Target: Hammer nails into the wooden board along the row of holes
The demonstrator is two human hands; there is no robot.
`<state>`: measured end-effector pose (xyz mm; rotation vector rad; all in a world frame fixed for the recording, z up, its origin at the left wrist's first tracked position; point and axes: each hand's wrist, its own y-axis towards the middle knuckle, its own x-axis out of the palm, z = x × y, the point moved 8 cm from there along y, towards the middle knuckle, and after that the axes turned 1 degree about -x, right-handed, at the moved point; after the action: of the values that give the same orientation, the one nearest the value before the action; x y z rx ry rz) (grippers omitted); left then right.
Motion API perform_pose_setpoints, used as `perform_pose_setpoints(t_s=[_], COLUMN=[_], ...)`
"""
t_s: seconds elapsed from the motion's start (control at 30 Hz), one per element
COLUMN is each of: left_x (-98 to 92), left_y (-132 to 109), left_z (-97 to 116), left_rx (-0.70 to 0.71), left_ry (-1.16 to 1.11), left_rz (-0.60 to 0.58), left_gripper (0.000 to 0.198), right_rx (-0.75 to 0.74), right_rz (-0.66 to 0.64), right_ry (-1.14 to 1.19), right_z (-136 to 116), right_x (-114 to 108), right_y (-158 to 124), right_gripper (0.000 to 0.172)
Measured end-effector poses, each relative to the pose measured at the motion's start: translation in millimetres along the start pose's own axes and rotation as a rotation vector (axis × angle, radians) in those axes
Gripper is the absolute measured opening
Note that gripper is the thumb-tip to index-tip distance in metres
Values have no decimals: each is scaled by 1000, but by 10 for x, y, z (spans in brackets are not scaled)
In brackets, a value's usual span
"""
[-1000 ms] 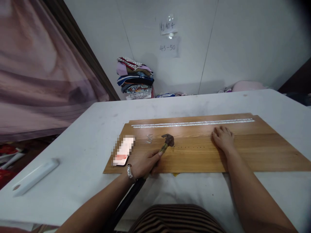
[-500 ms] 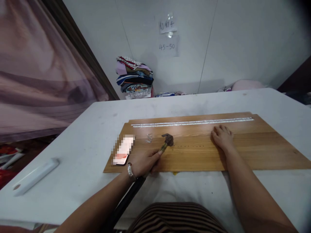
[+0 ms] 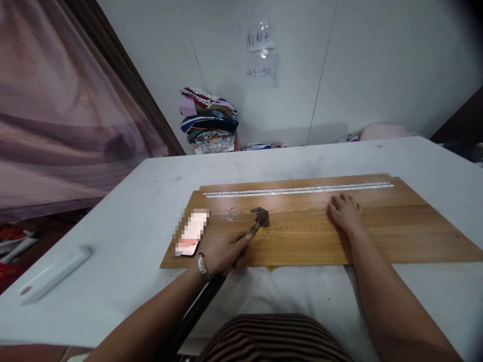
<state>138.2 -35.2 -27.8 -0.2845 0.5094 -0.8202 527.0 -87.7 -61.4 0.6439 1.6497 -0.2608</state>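
A claw hammer (image 3: 261, 217) is gripped in my left hand (image 3: 226, 251), which wears a silver bracelet at the wrist. The hammer's head is low over the wooden board (image 3: 396, 236), at the left end of a row of small dark dots (image 3: 292, 227); whether it touches the board I cannot tell. Its black handle end runs back under my forearm. My right hand (image 3: 345, 212) rests open on the board, right of the dots, holding nothing. Several loose nails (image 3: 231, 215) lie on the board left of the hammer.
Two white marked strips (image 3: 302, 190) run along the board's far edge. A phone (image 3: 192, 234), partly blurred out, lies at its left end. The board is on a white table (image 3: 124, 211), with a long white object (image 3: 56, 274) at left. Folded clothes (image 3: 209, 120) are stacked by the wall.
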Motion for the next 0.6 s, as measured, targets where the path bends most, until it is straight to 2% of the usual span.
perform_pose_setpoints(t_s=[0.2,0.4,0.6], left_x=[-22,23,-29], left_y=[-14,-11,-32], left_z=[19,8,45], left_rx=[-55,-59,-78], left_ry=[44,12,44], left_rz=[30,-2,39], left_gripper=[54,49,52], right_rx=[-1,9,2], right_rz=[10,-15,-5], right_ry=[-18,-31,-14], right_z=[10,6,2], right_x=[5,0,-4], right_y=[0,-3,-4], right_gripper=[39,41,41])
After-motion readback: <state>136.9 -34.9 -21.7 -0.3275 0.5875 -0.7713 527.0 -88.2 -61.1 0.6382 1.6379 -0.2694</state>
